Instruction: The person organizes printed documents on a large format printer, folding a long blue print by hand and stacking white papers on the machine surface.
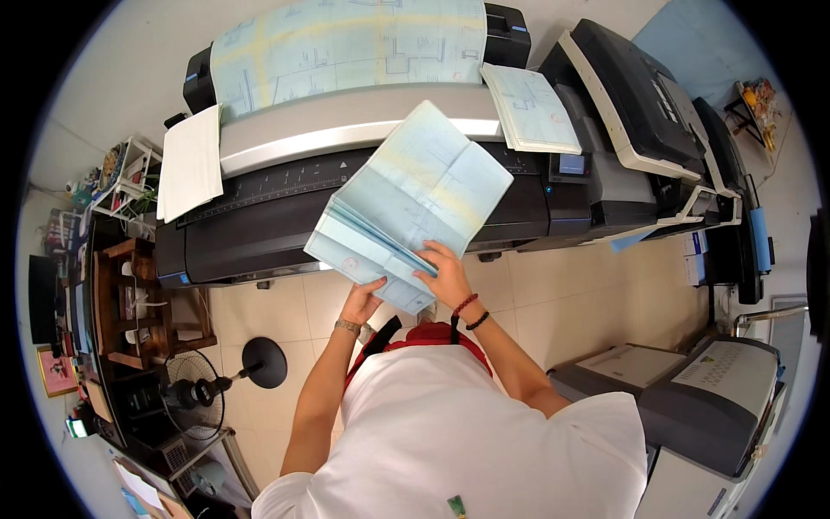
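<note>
A large pale-blue drawing sheet (432, 177), folded in panels and partly spread, is held in front of my body over the edge of a wide-format printer (285, 233). My left hand (361, 303) grips its lower edge, with the thumb on top near a red round stamp. On the folded layers at the right, my right hand (444, 275) has its fingers closed on the paper. The upper panel fans out away from me, showing creases and faint yellow and blue lines. Under the sheet, parts of both hands' fingers are hidden.
Another drawing (346, 52) drapes over the printer's top. A folded drawing stack (536, 108) lies at right, white folded paper (192, 164) at left. A black-lidded scanner (640, 95) stands far right, a floor fan (194, 394) lower left, a grey machine (709, 389) lower right.
</note>
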`<state>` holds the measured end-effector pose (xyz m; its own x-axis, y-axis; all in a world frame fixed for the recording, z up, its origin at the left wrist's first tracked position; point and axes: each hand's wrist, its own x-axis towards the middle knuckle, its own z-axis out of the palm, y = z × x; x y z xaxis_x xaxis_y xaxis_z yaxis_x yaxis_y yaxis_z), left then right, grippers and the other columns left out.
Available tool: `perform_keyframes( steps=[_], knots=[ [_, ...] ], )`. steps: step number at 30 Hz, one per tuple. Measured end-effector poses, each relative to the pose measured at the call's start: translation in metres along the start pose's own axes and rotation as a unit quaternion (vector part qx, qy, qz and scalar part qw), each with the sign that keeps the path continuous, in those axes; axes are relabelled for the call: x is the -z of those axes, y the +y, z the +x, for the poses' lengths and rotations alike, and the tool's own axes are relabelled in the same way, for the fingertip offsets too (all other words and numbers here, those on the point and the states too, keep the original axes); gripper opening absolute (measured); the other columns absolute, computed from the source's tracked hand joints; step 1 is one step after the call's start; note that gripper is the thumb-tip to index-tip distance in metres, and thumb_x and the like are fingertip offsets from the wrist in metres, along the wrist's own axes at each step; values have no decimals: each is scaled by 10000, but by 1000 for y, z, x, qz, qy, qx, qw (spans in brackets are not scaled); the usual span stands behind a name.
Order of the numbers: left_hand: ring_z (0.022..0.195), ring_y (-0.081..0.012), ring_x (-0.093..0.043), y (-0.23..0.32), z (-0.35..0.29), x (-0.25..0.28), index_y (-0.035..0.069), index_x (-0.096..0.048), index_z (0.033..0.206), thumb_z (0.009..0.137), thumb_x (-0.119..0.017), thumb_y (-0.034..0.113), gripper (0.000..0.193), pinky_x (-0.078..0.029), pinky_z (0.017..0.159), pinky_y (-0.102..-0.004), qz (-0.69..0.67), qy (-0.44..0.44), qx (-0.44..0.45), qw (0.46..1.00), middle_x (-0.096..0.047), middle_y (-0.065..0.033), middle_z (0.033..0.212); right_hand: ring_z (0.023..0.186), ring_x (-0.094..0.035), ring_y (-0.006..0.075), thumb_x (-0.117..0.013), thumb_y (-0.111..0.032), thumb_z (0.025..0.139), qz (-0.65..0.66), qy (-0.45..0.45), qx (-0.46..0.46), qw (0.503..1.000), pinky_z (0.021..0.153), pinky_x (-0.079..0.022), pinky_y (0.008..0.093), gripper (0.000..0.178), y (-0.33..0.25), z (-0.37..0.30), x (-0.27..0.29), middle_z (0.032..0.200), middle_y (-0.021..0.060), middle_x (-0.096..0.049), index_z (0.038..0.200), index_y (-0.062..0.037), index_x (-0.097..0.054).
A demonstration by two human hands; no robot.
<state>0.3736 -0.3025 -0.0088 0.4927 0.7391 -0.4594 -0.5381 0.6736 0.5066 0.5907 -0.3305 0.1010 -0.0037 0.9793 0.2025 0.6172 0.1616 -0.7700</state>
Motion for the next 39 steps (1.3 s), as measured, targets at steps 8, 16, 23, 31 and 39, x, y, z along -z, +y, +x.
perform_keyframes(
  steps=[8,16,23,31,39],
  knots=[
    [1250,-304,-473,31,-18,5,23,-306,1394,907,-604,125,580,-381,1057,-502,-86,-147,-20,985,-443,-151,1388,1029,-605,270,-673,-102,822,163,-145,-19,976,906,-462,347,414,-5,28,43,1123,174,-622,1198,7,-539],
    [1350,-257,-346,22,-6,-22,226,-163,1506,925,-588,408,743,-345,1060,-510,103,-30,75,991,-340,-98,1469,1047,-602,303,-745,-184,757,7,-137,-136,981,907,-467,365,516,103,85,46,1136,197,-619,1191,9,-545],
    [1142,-160,-497,-13,30,-45,169,-491,1206,913,-618,408,399,-415,958,-362,172,39,89,980,-530,-23,1236,1195,-463,343,-834,-281,660,-135,9,-126,983,970,-426,383,750,107,63,34,1318,167,-486,1287,-49,-494],
    [1005,-166,-577,-24,42,-43,120,-531,1136,930,-595,387,343,-472,891,-365,155,45,82,984,-599,-15,1113,1070,-499,332,-867,-407,595,-142,56,-175,973,898,-439,397,938,113,43,47,1219,167,-491,1341,-49,-426],
    [934,-149,-612,-22,36,-34,94,-505,1221,974,-534,286,314,-504,796,-300,222,88,-60,969,-636,-42,1076,1060,-567,278,-868,-503,555,30,7,-318,947,855,-473,352,927,108,7,52,1139,206,-576,1200,43,-487]
  ],
)
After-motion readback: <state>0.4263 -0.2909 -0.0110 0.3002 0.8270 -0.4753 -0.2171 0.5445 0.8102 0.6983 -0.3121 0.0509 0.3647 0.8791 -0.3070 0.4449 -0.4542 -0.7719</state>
